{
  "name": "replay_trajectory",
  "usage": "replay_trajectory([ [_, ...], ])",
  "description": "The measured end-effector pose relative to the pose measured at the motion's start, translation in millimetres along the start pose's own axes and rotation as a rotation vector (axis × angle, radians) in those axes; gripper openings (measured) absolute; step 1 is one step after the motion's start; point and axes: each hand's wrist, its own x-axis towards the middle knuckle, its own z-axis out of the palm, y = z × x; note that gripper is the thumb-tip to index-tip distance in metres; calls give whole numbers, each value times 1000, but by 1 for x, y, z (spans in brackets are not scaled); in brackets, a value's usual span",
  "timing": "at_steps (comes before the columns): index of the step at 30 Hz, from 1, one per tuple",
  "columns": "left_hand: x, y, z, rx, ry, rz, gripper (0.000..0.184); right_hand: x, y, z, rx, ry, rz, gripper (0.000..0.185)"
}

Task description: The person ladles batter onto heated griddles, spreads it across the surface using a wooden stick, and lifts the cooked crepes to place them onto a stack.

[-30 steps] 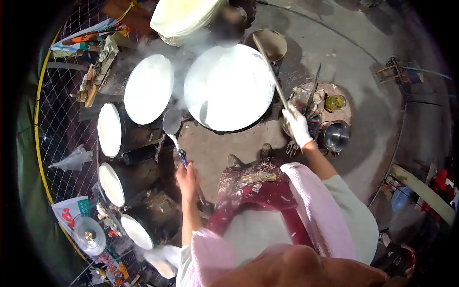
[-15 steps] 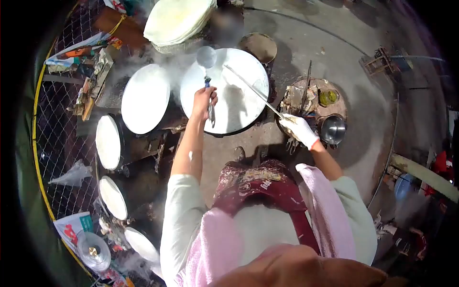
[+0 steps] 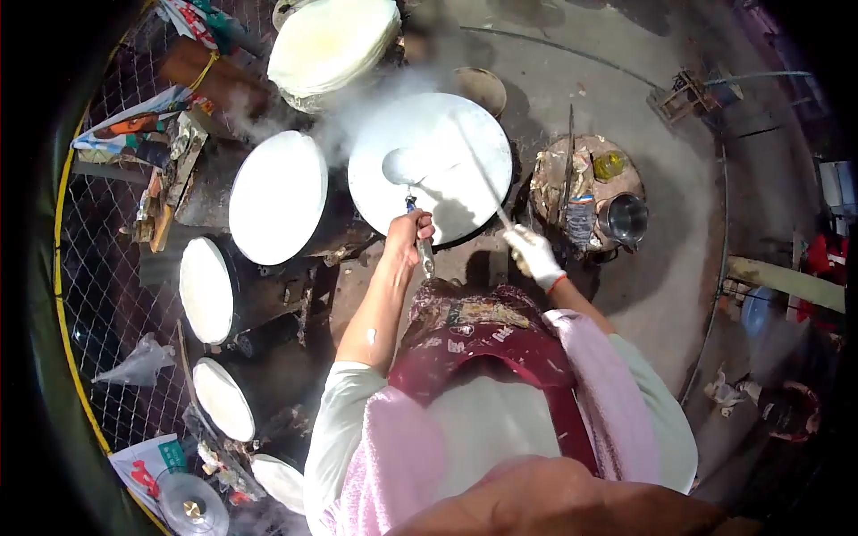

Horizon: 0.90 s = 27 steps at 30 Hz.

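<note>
My bare left hand is closed around the handle of a ladle. Its round bowl is over the large round griddle, whose surface looks white; whether it touches is unclear. My right hand, in a white glove, grips a long, thin, pale stick. The stick slants up and left across the griddle's right half, its far end blurred in steam. At the griddle's upper left stands a stack of thin, pale round sheets.
More white-topped round plates curve down the left side, before a wire fence. On the right, a round stand bears a metal pot and a jar of yellow-green liquid. A round container sits behind the griddle.
The ladle has come down and nearer to me, from the griddle's far left edge to over its middle left. My right hand has moved left and nearer, and the stick now stands steeper.
</note>
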Motion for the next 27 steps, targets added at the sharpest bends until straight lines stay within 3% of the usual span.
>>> replay_trajectory([
  [3, 3, -8, 2, -84, -83, -62, 14, -5, 17, 38, 142, -238, 135, 26],
  [6, 7, -7, -3, -512, -110, -50, 17, -30, -32, 51, 87, -256, 253, 18],
  [7, -34, 3, -2, -169, -130, 234, 21, -28, -37, 37, 128, -277, 143, 16],
  [9, -56, -6, -37, -130, -187, 435, 23, -19, -54, 15, 85, -94, -35, 17],
  [10, -66, -7, -42, -219, -334, 397, 23, 0, -47, 2, 82, 46, -138, 17],
  [12, -79, -4, -47, -469, -685, 203, 26, 16, -44, -23, -76, 18, -96, 27],
  [13, -94, 8, -31, -307, -458, 291, 28, 45, -8, -28, -279, 9, -347, 32],
  [14, -102, 19, -23, -290, -399, 334, 28, 29, -22, -23, -418, -104, -212, 34],
  [16, -92, 36, -31, -480, -696, 288, 28, 30, -20, -29, -477, -182, -459, 33],
  [17, -99, 42, -20, -346, -393, 410, 28, 30, -29, -31, -351, -55, -407, 32],
  [18, -75, 46, -42, -390, -584, 391, 33, 20, -48, -17, -265, 95, -578, 28],
  [19, -53, 49, -63, -422, -773, 356, 41, 33, -52, -27, 27, 71, -346, 25],
  [20, -104, 54, -11, -211, -42, 602, 42, 9, -78, 1, 90, 78, -395, 27],
  [21, -98, 57, -16, -242, -115, 606, 30, -7, -94, 15, -39, -78, -448, 32],
  [22, -78, 67, -36, -494, -313, 448, 22, -10, -94, 24, -262, -175, -534, 40],
  [23, -63, 71, -52, -442, -439, 464, 21, -42, -108, 48, -361, -379, -576, 41],
  [24, -78, 74, -42, -480, -300, 496, 21, -86, -122, 73, -454, -572, -630, 42],
  [26, -61, 78, -63, -574, -389, 460, 22, -137, -123, 103, -317, -1054, -398, 43],
  [27, -63, 84, -62, -601, -333, 483, 21, -143, -113, 116, -285, -1172, -328, 43],
])
